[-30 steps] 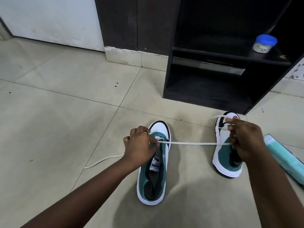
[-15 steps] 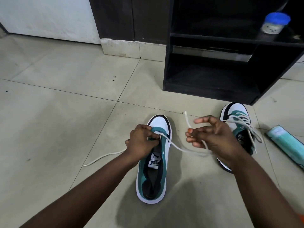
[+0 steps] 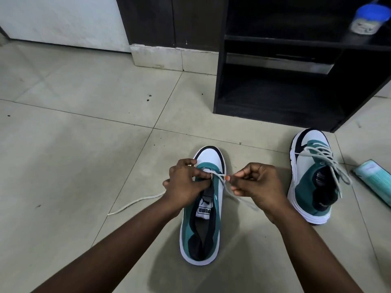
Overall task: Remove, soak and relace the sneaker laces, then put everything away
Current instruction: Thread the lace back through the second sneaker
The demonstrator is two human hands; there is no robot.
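A white and teal sneaker point(image 3: 201, 218) lies on the tiled floor in the middle, toe pointing away. A white lace point(image 3: 135, 203) runs through its front eyelets and trails off to the left on the floor. My left hand point(image 3: 186, 182) grips the sneaker's front edge at the eyelets. My right hand point(image 3: 256, 185) pinches the lace's other end close to the right side of the sneaker. A second matching sneaker point(image 3: 313, 182) stands to the right, fully laced with loose ends.
A dark open shelf unit point(image 3: 285, 85) stands behind the sneakers, with a blue-lidded jar point(image 3: 365, 19) on its upper shelf. A teal flat packet point(image 3: 374, 182) lies at the right edge. Bare floor tiles stretch to the left.
My right hand drew the lace taut far to the right, then came back in beside the middle sneaker's eyelets. The left hand stayed on the sneaker. The camera tilted down slightly.
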